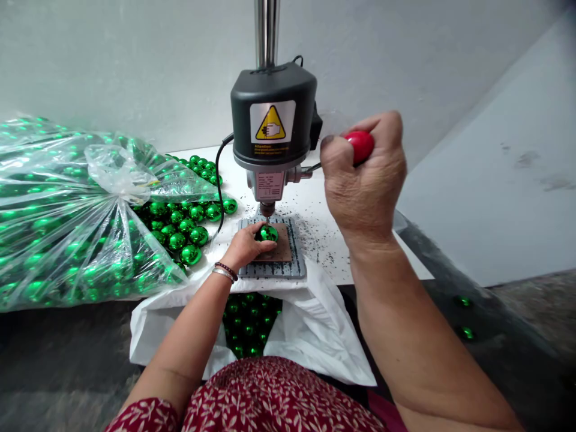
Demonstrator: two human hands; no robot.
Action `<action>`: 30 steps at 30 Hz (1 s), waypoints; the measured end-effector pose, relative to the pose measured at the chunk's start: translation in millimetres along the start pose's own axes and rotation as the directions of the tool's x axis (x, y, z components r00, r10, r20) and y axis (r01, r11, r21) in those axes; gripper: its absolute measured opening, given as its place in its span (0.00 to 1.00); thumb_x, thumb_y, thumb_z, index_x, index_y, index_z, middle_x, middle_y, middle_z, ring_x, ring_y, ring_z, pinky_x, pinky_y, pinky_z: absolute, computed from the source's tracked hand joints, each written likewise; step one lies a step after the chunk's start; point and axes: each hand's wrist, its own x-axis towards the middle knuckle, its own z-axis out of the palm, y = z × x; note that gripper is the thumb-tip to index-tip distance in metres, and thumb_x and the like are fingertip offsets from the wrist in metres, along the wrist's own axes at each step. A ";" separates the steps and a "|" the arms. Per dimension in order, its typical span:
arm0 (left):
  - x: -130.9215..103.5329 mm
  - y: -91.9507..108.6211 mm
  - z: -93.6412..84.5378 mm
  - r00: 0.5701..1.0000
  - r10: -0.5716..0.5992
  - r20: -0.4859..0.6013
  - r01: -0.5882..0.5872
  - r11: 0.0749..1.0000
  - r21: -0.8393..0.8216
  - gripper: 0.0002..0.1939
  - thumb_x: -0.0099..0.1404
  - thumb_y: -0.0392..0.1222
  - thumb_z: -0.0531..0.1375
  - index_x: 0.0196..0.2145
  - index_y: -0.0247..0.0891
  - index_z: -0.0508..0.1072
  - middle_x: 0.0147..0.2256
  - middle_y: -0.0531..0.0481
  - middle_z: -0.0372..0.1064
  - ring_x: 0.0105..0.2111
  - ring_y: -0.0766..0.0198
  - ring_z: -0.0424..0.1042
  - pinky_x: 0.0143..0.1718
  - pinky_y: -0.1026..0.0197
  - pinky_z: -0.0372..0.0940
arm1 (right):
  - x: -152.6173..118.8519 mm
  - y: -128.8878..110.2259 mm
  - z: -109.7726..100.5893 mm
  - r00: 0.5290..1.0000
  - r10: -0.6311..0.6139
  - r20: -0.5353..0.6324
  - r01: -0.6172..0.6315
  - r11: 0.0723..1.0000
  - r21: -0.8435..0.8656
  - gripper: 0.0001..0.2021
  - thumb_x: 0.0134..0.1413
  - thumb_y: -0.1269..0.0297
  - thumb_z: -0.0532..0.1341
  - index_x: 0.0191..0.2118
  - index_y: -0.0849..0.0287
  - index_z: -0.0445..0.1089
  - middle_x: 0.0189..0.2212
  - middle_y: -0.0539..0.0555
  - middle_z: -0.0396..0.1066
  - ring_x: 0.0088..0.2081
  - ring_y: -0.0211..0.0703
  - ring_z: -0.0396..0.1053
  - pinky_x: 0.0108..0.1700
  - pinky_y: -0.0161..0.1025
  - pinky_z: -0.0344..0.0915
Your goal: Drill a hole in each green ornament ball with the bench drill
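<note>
A shiny green ball (269, 233) rests on a brown board (284, 252) over the grey base plate (298, 264) of a black drill press (273, 114). My left hand (246, 245) grips this ball between thumb and fingers, right below the chuck (267, 209); the thin bit comes down at the ball's top. On the right, my right hand (366, 174) is wrapped round the red knob (360, 146) of the press lever, raised beside the motor housing.
A clear plastic bag (119, 207) full of green balls lies at left, with loose balls (191, 254) beside it. A white sack (310, 327) holding more balls hangs at the table's front edge. Dark shavings cover the white table (333, 252). Two balls (466, 332) lie on the floor.
</note>
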 end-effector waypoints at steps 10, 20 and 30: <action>1.8 -8.9 3.2 0.999 0.039 -0.033 -0.036 0.996 0.080 0.31 0.51 0.42 0.72 0.54 0.40 0.78 0.39 0.51 0.78 0.41 0.54 0.75 0.51 0.53 0.69 | 1.1 -3.5 -22.3 0.984 -0.039 0.174 0.068 0.983 -0.168 0.03 0.48 0.67 0.60 0.28 0.58 0.63 0.21 0.45 0.59 0.26 0.30 0.53 0.35 0.35 0.57; 2.8 -15.7 5.6 0.997 0.074 -0.036 -0.072 0.996 0.057 0.29 0.51 0.41 0.72 0.52 0.41 0.79 0.44 0.47 0.77 0.47 0.50 0.74 0.55 0.50 0.67 | -28.8 5.1 -21.8 0.991 -0.059 0.123 0.061 0.998 -0.014 0.22 0.60 0.45 0.58 0.24 0.57 0.59 0.18 0.46 0.55 0.23 0.30 0.53 0.28 0.34 0.56; 2.8 -17.2 5.9 0.995 0.101 -0.014 -0.100 0.994 0.041 0.29 0.52 0.41 0.71 0.52 0.39 0.78 0.48 0.44 0.77 0.48 0.51 0.74 0.56 0.51 0.66 | -54.1 19.9 -13.8 0.989 -0.144 -0.029 0.143 0.989 -0.039 0.19 0.64 0.52 0.56 0.25 0.58 0.59 0.17 0.46 0.55 0.21 0.31 0.52 0.27 0.34 0.54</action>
